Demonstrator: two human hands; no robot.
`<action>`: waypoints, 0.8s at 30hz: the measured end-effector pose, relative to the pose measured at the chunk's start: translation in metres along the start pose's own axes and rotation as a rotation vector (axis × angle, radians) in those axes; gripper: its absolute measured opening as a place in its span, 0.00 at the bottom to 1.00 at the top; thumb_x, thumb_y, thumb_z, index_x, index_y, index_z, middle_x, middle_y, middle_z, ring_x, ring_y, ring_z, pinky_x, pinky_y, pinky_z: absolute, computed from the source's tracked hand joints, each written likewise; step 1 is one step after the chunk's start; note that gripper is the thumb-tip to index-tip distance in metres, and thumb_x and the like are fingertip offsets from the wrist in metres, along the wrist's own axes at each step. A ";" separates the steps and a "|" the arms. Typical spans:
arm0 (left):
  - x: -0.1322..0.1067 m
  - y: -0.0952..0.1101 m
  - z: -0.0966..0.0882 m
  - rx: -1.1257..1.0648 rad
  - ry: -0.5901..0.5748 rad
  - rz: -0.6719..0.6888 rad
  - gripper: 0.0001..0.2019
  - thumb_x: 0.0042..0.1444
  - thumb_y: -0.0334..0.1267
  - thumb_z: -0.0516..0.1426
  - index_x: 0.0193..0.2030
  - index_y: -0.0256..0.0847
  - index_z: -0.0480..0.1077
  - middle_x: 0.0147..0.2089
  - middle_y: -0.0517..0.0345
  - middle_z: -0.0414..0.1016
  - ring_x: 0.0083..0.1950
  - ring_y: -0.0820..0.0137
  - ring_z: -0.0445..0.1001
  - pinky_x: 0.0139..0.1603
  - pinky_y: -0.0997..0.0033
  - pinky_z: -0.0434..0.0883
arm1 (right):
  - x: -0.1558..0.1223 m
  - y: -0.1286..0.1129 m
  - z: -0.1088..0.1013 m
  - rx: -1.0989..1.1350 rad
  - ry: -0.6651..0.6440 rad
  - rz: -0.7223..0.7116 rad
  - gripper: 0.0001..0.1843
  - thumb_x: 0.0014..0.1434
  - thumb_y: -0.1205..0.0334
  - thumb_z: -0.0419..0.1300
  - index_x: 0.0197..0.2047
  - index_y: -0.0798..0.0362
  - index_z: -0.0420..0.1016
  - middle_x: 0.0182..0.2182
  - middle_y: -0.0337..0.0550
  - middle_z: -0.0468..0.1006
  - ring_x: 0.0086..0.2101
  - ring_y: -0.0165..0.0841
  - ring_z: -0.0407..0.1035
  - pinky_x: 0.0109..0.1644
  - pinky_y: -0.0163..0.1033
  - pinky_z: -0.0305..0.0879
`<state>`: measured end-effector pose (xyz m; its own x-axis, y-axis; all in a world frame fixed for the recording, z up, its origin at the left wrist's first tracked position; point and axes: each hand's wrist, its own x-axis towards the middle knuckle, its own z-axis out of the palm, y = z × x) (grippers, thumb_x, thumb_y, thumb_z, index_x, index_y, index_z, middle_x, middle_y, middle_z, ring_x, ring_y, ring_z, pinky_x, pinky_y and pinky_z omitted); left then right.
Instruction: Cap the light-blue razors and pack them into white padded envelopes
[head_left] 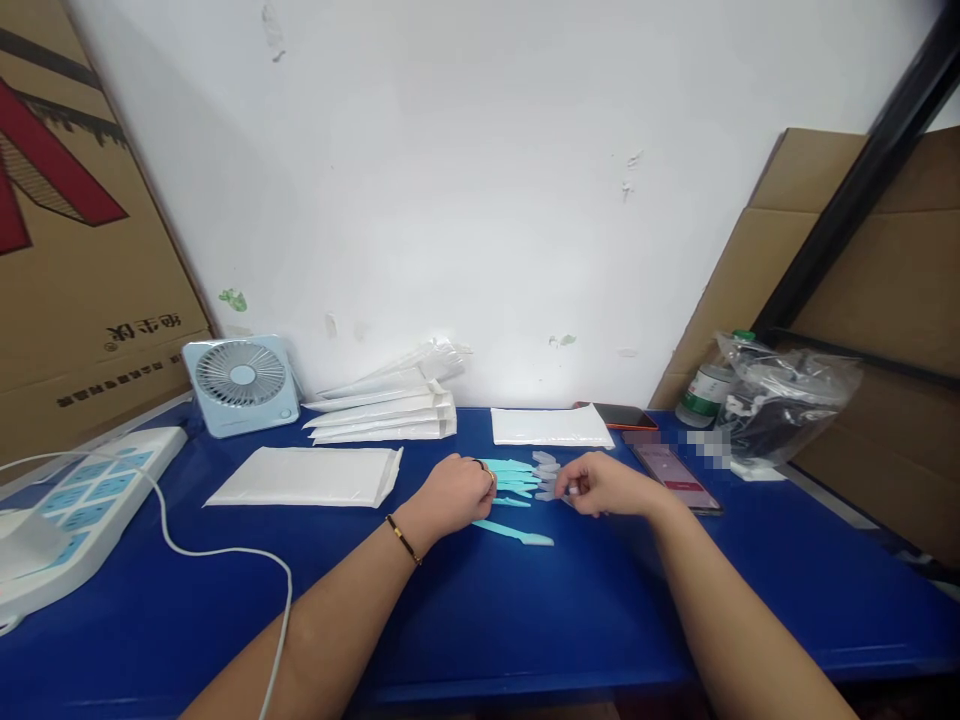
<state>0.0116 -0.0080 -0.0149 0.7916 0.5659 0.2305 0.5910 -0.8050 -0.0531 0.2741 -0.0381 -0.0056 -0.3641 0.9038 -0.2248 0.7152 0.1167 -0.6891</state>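
Observation:
Several turquoise eyebrow razors [514,478] lie in a loose bunch on the blue table [570,620]. A single turquoise razor [517,533] rests nearer to me, its handle end by my left hand. My left hand [459,492] is closed, knuckles up, over the handle ends; its fingertips are hidden, so what it grips cannot be made out. Beside the razors' other ends lie several clear plastic caps [545,468]. At these caps my right hand [596,484] is closed in a pinch, with what looks like a clear cap at its fingertips.
White padded packets [304,477] lie left, with a stack of packets [386,412] behind and another packet [551,427] near the wall. A fan [244,385], power strip [97,500] and white cable [225,549] stand left. Phone [675,475], bottle [705,395] and plastic bag [787,400] are right.

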 end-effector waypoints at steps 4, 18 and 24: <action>0.000 -0.001 0.000 -0.040 -0.047 -0.002 0.07 0.48 0.28 0.52 0.28 0.40 0.71 0.29 0.56 0.75 0.30 0.69 0.71 0.30 0.72 0.61 | -0.002 -0.010 0.006 0.022 -0.125 0.050 0.14 0.39 0.71 0.54 0.31 0.56 0.75 0.18 0.35 0.71 0.18 0.28 0.68 0.20 0.29 0.62; -0.001 -0.003 -0.004 -0.108 -0.093 -0.005 0.07 0.49 0.29 0.53 0.29 0.41 0.71 0.31 0.57 0.75 0.32 0.68 0.72 0.31 0.73 0.64 | 0.008 -0.016 0.018 -0.235 0.071 -0.105 0.07 0.50 0.59 0.62 0.29 0.54 0.75 0.23 0.37 0.73 0.22 0.27 0.67 0.25 0.30 0.55; 0.000 -0.005 0.000 -0.092 -0.085 0.005 0.07 0.50 0.30 0.53 0.30 0.41 0.72 0.31 0.56 0.76 0.32 0.68 0.72 0.32 0.73 0.64 | 0.011 -0.022 0.024 -0.311 0.129 -0.146 0.06 0.49 0.60 0.64 0.28 0.54 0.75 0.24 0.38 0.74 0.24 0.29 0.67 0.26 0.30 0.53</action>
<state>0.0086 -0.0046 -0.0144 0.8073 0.5715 0.1471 0.5730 -0.8188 0.0364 0.2399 -0.0404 -0.0101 -0.4119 0.9105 -0.0366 0.8157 0.3504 -0.4603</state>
